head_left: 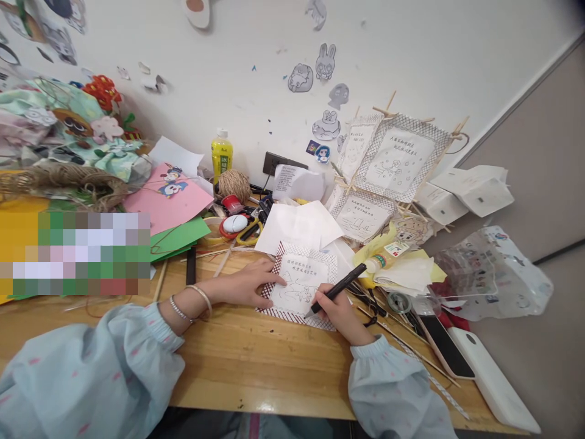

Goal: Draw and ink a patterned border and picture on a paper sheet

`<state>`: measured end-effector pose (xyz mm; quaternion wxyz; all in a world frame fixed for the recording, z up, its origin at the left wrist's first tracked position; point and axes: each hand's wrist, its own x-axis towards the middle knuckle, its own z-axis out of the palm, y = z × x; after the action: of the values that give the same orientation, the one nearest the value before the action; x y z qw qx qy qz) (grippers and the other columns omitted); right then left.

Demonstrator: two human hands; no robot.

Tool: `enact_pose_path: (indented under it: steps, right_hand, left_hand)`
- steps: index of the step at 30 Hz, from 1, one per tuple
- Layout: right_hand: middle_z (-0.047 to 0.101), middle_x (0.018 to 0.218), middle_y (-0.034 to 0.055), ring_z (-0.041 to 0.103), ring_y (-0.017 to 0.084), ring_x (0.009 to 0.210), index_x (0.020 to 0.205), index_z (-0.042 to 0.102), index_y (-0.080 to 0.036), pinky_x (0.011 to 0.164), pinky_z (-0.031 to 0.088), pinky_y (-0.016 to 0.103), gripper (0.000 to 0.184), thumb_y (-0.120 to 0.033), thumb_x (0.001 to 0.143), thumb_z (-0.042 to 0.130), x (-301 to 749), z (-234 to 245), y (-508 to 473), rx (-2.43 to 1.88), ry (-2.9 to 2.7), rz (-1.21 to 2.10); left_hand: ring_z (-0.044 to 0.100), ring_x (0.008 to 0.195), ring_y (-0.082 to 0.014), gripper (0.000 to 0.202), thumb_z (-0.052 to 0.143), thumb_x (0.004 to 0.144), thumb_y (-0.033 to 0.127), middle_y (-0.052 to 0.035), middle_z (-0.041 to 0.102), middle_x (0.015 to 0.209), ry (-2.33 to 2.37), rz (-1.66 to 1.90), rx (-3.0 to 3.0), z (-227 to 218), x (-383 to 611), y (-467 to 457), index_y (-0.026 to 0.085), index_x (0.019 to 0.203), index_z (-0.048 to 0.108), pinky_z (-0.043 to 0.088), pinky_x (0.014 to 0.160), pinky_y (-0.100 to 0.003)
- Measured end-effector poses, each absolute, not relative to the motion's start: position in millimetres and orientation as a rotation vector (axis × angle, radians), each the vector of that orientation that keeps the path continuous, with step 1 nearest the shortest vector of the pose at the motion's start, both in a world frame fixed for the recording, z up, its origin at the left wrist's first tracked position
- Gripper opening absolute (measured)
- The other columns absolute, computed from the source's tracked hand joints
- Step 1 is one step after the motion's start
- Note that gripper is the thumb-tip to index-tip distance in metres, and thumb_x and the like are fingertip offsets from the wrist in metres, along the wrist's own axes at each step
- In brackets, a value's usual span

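A small printed sheet with a patterned border and a line drawing lies on the wooden table. My left hand rests flat on the sheet's left edge, fingers stretched out, with bracelets on the wrist. My right hand is closed round a black pen whose tip touches the drawing near the sheet's lower right.
Behind the sheet lie white papers, a twine ball, a yellow bottle, scissors and pink and green card. Paper-and-stick frames lean on the wall. At right sit a glue bottle, plastic bag, phone and thin sticks.
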<state>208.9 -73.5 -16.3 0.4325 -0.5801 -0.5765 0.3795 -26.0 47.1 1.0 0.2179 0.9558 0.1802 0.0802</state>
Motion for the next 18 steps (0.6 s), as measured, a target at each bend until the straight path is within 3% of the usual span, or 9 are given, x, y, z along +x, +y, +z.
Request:
enact_pose_path:
  steps: [10, 18]
  right_hand:
    - [0.046, 0.049, -0.004, 0.037, 0.008, 0.041, 0.054, 0.054, -0.019, 0.038, 0.026, 0.02, 0.026, -0.031, 0.076, 0.049, 208.4, -12.7, -72.3, -1.458, -1.522, 0.924]
    - [0.045, 0.044, -0.0055, 0.039, 0.009, 0.039, 0.06, 0.053, -0.019, 0.038, 0.028, 0.02, 0.026, -0.038, 0.078, 0.052, 217.9, -18.8, -76.0, -1.454, -1.432, 0.929]
  left_hand:
    - [0.043, 0.114, -0.0286, 0.049, 0.071, 0.074, 0.032, -0.0071, 0.049, 0.114, 0.513, 0.194, 2.65, 4.5, -25.8, 45.5, 0.026, 0.122, 0.059, 0.034, 0.1, -0.04]
    - [0.043, 0.113, -0.0286, 0.049, 0.07, 0.074, 0.033, -0.0064, 0.05, 0.112, 0.518, 0.201, 2.664, 4.6, -25.7, 45.7, 0.027, 0.121, 0.059, 0.034, 0.1, -0.04]
